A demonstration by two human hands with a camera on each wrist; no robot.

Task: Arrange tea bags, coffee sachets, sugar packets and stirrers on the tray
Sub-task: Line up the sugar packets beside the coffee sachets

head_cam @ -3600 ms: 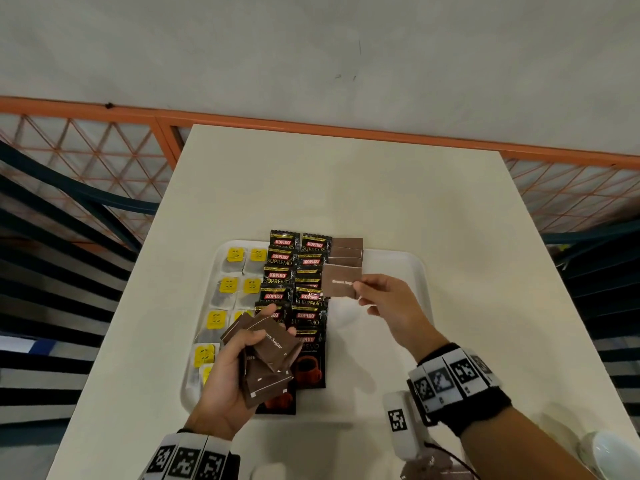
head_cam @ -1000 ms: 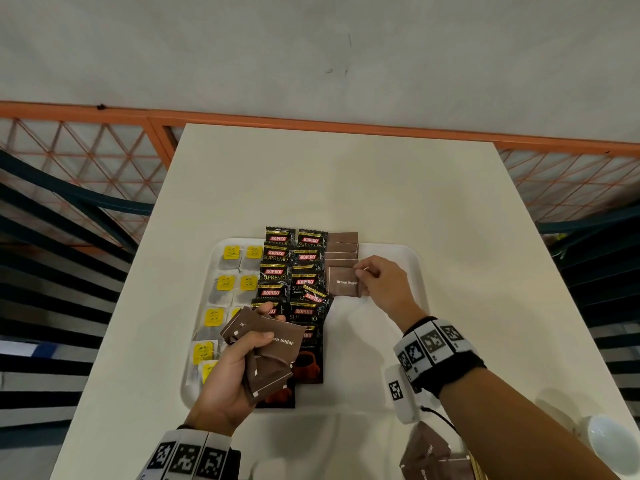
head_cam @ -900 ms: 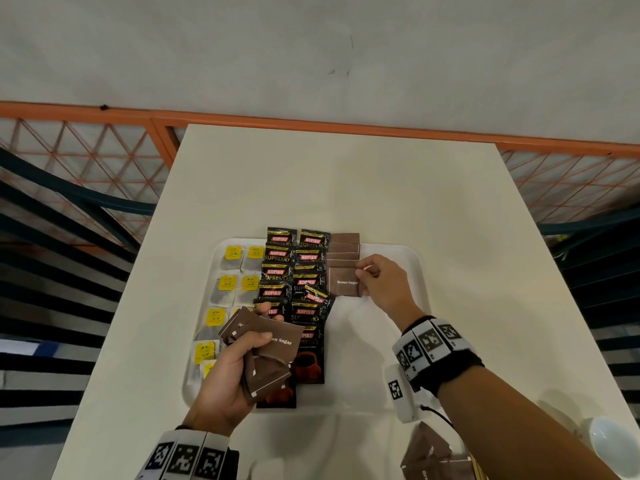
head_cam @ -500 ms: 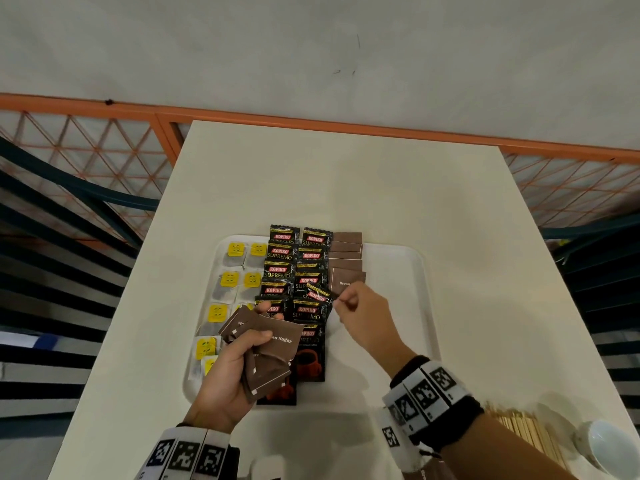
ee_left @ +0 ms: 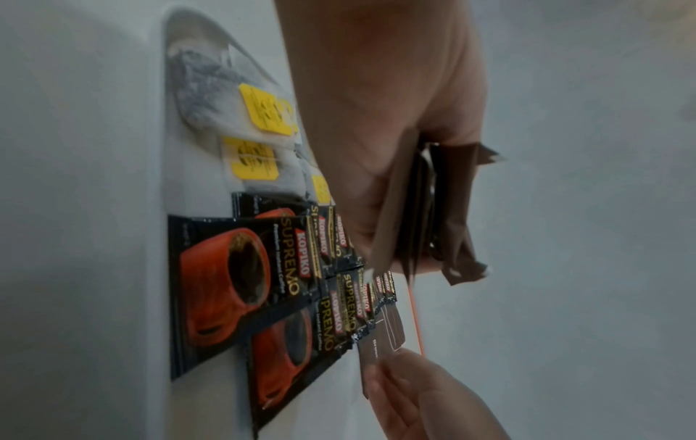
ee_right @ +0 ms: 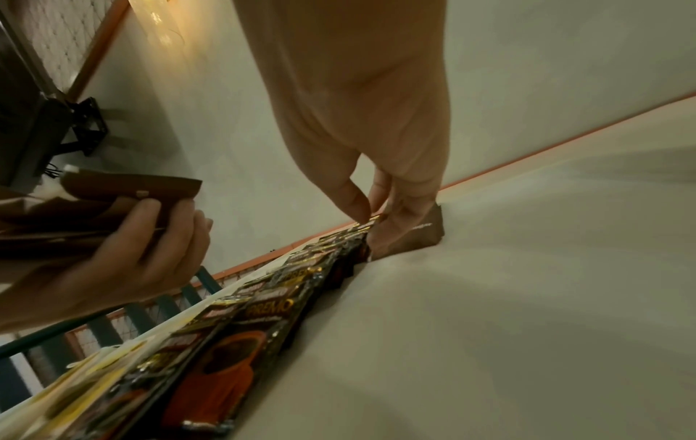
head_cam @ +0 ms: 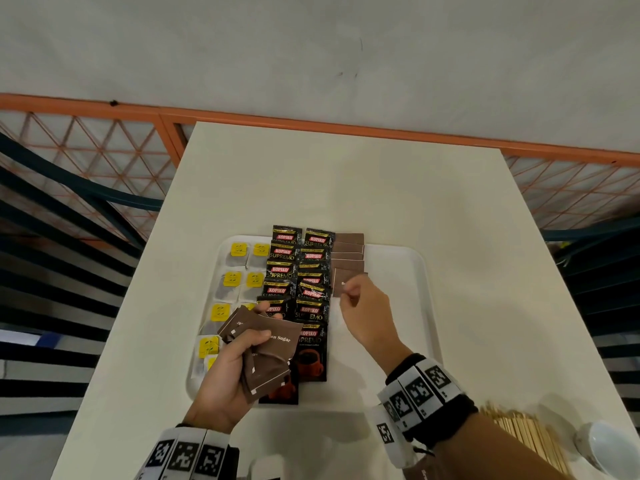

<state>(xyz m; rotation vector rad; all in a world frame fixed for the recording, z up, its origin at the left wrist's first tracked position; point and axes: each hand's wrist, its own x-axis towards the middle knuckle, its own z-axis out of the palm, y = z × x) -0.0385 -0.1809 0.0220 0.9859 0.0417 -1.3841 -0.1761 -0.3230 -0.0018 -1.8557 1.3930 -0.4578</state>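
On the white tray [head_cam: 408, 252] lie tea bags [head_cam: 239, 271] with yellow tags at the left. Beside them are two columns of black coffee sachets [head_cam: 301, 271], then an overlapping row of brown sugar packets [head_cam: 348, 251]. My right hand [head_cam: 348, 292] is curled over the near end of the nearest sugar packet [head_cam: 341, 280]. Thumb and forefinger pinch its edge beside the sachets [ee_right: 371, 214]. My left hand [head_cam: 239, 362] grips a loose bundle of sugar packets [head_cam: 277, 348] above the tray's near left part, hiding some sachets.
Wooden stirrers [head_cam: 519, 434] lie in a heap on the table at the near right, next to a white cup [head_cam: 602, 448]. The tray's right half [head_cam: 391, 323] is bare. An orange mesh railing [head_cam: 104, 161] borders the far and left table edges.
My right hand set the sugar packet at the near end of the row, then shifted from its right edge to its near left corner. The left hand kept still with its bundle.
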